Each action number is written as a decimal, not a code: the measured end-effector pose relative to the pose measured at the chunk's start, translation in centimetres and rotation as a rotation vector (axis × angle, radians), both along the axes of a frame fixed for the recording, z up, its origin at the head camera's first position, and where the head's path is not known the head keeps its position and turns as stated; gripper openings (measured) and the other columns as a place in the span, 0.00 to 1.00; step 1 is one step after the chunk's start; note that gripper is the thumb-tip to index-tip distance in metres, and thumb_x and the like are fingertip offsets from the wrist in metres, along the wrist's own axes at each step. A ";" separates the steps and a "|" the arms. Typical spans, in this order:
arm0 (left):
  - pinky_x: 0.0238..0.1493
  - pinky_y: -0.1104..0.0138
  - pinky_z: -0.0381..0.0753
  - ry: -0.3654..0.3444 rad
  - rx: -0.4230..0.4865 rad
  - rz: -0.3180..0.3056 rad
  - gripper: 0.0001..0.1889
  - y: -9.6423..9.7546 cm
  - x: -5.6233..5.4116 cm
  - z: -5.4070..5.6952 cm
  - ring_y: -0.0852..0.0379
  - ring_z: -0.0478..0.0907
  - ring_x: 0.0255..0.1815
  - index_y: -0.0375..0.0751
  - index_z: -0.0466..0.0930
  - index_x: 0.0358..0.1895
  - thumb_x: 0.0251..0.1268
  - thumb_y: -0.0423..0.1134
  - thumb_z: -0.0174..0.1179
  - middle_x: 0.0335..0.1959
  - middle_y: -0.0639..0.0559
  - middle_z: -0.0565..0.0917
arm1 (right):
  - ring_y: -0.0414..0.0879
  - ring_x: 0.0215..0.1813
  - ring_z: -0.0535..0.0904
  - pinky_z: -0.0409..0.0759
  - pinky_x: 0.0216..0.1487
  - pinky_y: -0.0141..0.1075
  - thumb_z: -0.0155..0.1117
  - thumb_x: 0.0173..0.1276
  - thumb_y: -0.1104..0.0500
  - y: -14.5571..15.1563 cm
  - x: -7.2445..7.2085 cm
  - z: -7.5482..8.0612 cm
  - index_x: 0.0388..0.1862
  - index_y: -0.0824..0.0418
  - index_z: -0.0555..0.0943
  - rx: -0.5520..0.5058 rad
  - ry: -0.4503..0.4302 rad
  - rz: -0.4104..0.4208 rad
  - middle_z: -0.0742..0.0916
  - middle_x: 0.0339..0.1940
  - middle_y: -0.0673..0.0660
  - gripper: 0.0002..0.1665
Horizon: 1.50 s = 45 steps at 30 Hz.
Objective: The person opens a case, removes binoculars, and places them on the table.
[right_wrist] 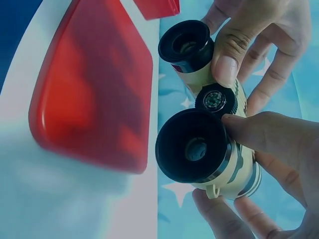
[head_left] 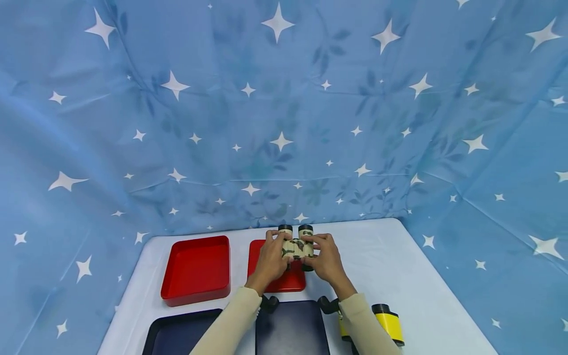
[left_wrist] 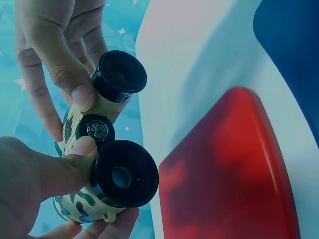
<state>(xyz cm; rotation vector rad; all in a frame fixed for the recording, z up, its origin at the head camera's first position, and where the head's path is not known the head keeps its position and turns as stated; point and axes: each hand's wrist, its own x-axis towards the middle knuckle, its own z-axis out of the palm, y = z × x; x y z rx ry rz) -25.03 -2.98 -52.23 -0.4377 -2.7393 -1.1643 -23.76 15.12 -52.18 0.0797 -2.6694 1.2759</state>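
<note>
Both hands hold a small pair of camouflage binoculars (head_left: 296, 248) just above a flat red tray (head_left: 290, 282) at the middle of the white table. My left hand (head_left: 271, 257) grips the left barrel and my right hand (head_left: 327, 257) grips the right one. In the left wrist view the binoculars (left_wrist: 124, 177) show black eyepieces and a small compass (left_wrist: 97, 130) on the hinge, with both thumbs beside it. The right wrist view shows the same binoculars (right_wrist: 192, 147), the compass (right_wrist: 215, 99) and the red tray (right_wrist: 94, 89) underneath.
A deeper red tray (head_left: 197, 268) sits to the left. Two dark blue trays (head_left: 177, 335) (head_left: 290, 328) lie along the near edge. Yellow binoculars (head_left: 388, 323) lie near my right forearm. Blue star-patterned cloth (head_left: 284, 123) encloses the table's back and sides.
</note>
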 end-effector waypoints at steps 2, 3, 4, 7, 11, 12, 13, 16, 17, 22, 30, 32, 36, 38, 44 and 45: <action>0.58 0.48 0.85 0.010 -0.001 -0.002 0.28 0.5 -0.1 -0.1 0.40 0.81 0.54 0.45 0.77 0.62 0.59 0.31 0.77 0.70 0.37 0.71 | 0.65 0.58 0.86 0.90 0.52 0.51 0.85 0.54 0.69 0.5 -0.1 -0.1 0.63 0.52 0.88 0.015 0.002 -0.009 0.78 0.62 0.66 0.36; 0.58 0.48 0.85 0.011 0.002 -0.004 0.28 0.8 -0.1 -0.2 0.40 0.81 0.54 0.45 0.77 0.62 0.59 0.31 0.77 0.70 0.37 0.71 | 0.65 0.58 0.86 0.90 0.52 0.52 0.85 0.53 0.69 0.7 -0.1 -0.1 0.63 0.52 0.88 0.020 0.004 -0.011 0.79 0.62 0.66 0.36; 0.58 0.48 0.85 0.011 0.003 -0.007 0.28 1.1 -0.1 -0.3 0.40 0.81 0.54 0.45 0.77 0.62 0.59 0.31 0.77 0.70 0.37 0.71 | 0.65 0.57 0.86 0.90 0.52 0.52 0.85 0.53 0.69 1.0 -0.1 -0.2 0.62 0.52 0.88 0.028 0.011 -0.011 0.79 0.62 0.66 0.36; 0.59 0.49 0.85 -0.010 0.009 -0.013 0.28 2.0 -0.1 -0.5 0.41 0.81 0.56 0.44 0.77 0.63 0.60 0.31 0.77 0.70 0.37 0.71 | 0.66 0.58 0.86 0.90 0.51 0.52 0.85 0.54 0.70 1.9 -0.1 -0.4 0.63 0.53 0.88 0.031 -0.001 -0.016 0.78 0.62 0.66 0.36; 0.61 0.49 0.84 -0.028 0.014 -0.015 0.28 3.0 -0.1 -0.9 0.41 0.81 0.56 0.45 0.77 0.63 0.61 0.32 0.77 0.71 0.38 0.70 | 0.67 0.59 0.85 0.90 0.51 0.52 0.84 0.54 0.71 2.8 0.1 -0.8 0.64 0.53 0.87 0.029 -0.023 -0.020 0.78 0.63 0.67 0.37; 0.61 0.48 0.84 -0.031 0.019 -0.016 0.28 3.2 -0.1 -1.0 0.41 0.81 0.56 0.45 0.77 0.63 0.61 0.32 0.77 0.71 0.38 0.71 | 0.67 0.60 0.85 0.90 0.52 0.52 0.83 0.54 0.71 3.0 0.1 -0.9 0.64 0.53 0.87 0.027 -0.030 -0.020 0.78 0.63 0.67 0.37; 0.61 0.48 0.84 -0.032 0.022 -0.017 0.28 3.5 -0.1 -1.2 0.41 0.80 0.56 0.45 0.77 0.63 0.61 0.32 0.77 0.71 0.38 0.71 | 0.68 0.60 0.85 0.90 0.52 0.52 0.83 0.55 0.71 3.3 0.2 -1.0 0.64 0.53 0.87 0.027 -0.033 -0.022 0.78 0.63 0.67 0.37; 0.60 0.49 0.84 -0.042 0.023 -0.022 0.28 4.0 -0.1 -1.5 0.42 0.80 0.57 0.46 0.77 0.63 0.61 0.33 0.77 0.71 0.38 0.70 | 0.68 0.60 0.84 0.90 0.52 0.52 0.83 0.55 0.72 3.8 0.2 -1.3 0.64 0.54 0.87 0.029 -0.041 -0.032 0.78 0.63 0.67 0.37; 0.60 0.49 0.84 -0.048 0.018 -0.023 0.28 4.2 -0.1 -1.6 0.42 0.79 0.57 0.47 0.77 0.63 0.61 0.34 0.77 0.71 0.39 0.70 | 0.68 0.60 0.84 0.90 0.52 0.52 0.83 0.54 0.73 4.0 0.2 -1.4 0.64 0.54 0.87 0.028 -0.049 -0.039 0.78 0.63 0.67 0.37; 0.59 0.52 0.84 -0.074 0.006 -0.023 0.27 5.0 -0.1 -2.0 0.44 0.79 0.57 0.48 0.76 0.63 0.63 0.36 0.77 0.71 0.39 0.70 | 0.69 0.61 0.84 0.90 0.53 0.53 0.83 0.53 0.74 4.7 0.2 -1.7 0.64 0.55 0.87 0.027 -0.076 -0.050 0.78 0.63 0.68 0.38; 0.55 0.53 0.84 -0.081 0.032 -0.046 0.26 6.2 -0.2 -2.8 0.46 0.78 0.56 0.46 0.78 0.62 0.62 0.35 0.77 0.68 0.40 0.71 | 0.70 0.62 0.84 0.90 0.51 0.50 0.82 0.55 0.75 5.7 0.3 -2.2 0.64 0.56 0.86 0.028 -0.122 -0.060 0.77 0.64 0.69 0.37; 0.54 0.54 0.84 -0.073 0.033 -0.054 0.26 6.4 -0.3 -3.1 0.46 0.78 0.56 0.46 0.78 0.62 0.62 0.35 0.77 0.67 0.39 0.72 | 0.70 0.62 0.83 0.90 0.50 0.50 0.81 0.55 0.75 6.0 0.3 -2.3 0.64 0.56 0.86 0.021 -0.136 -0.065 0.77 0.64 0.70 0.37; 0.53 0.55 0.85 -0.070 0.021 -0.060 0.25 6.9 -0.3 -3.5 0.46 0.79 0.54 0.46 0.78 0.61 0.62 0.35 0.77 0.66 0.40 0.72 | 0.69 0.62 0.83 0.90 0.50 0.49 0.81 0.55 0.75 6.5 0.3 -2.7 0.64 0.56 0.86 0.016 -0.156 -0.074 0.77 0.64 0.69 0.37; 0.53 0.56 0.85 -0.069 0.017 -0.062 0.25 7.2 -0.4 -3.8 0.46 0.80 0.53 0.46 0.79 0.61 0.62 0.35 0.77 0.65 0.40 0.72 | 0.68 0.61 0.84 0.90 0.49 0.48 0.81 0.55 0.75 6.7 0.2 -2.9 0.63 0.56 0.86 0.021 -0.165 -0.081 0.77 0.64 0.69 0.36; 0.51 0.57 0.84 -0.095 0.017 -0.069 0.25 8.0 -0.8 -4.3 0.48 0.79 0.53 0.46 0.80 0.61 0.62 0.35 0.78 0.65 0.41 0.73 | 0.67 0.60 0.84 0.90 0.47 0.47 0.80 0.55 0.76 7.4 -0.1 -3.3 0.62 0.57 0.86 0.028 -0.192 -0.100 0.78 0.63 0.70 0.35; 0.52 0.57 0.84 -0.108 0.021 -0.070 0.25 8.1 -0.8 -4.4 0.48 0.78 0.53 0.46 0.80 0.61 0.62 0.35 0.77 0.65 0.41 0.73 | 0.67 0.60 0.84 0.90 0.47 0.48 0.80 0.55 0.77 7.5 -0.1 -3.3 0.62 0.58 0.86 0.030 -0.195 -0.100 0.78 0.63 0.70 0.35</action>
